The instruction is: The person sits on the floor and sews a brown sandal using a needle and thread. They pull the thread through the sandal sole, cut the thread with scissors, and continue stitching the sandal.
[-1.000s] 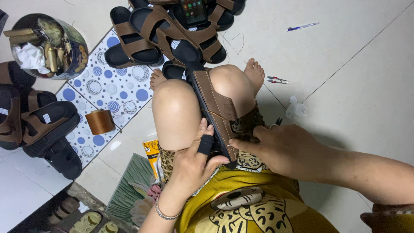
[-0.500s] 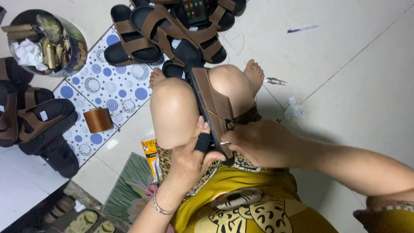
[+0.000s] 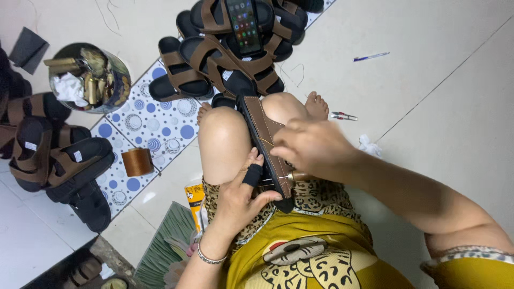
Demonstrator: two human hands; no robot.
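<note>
Left grip (image 3: pixel 243 198) clamps brown leather-strapped sandal (image 3: pixel 266 144); right grip (image 3: pixel 313 147) pinches strap, knees bracing.

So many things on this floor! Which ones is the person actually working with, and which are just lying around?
In use:
brown sandal clamped between the knees
left hand steadying it
right hand on its strap
wooden-handled tool

Lying about:
piles of sandals
phone
thread spool
tin of tools
pen
</note>
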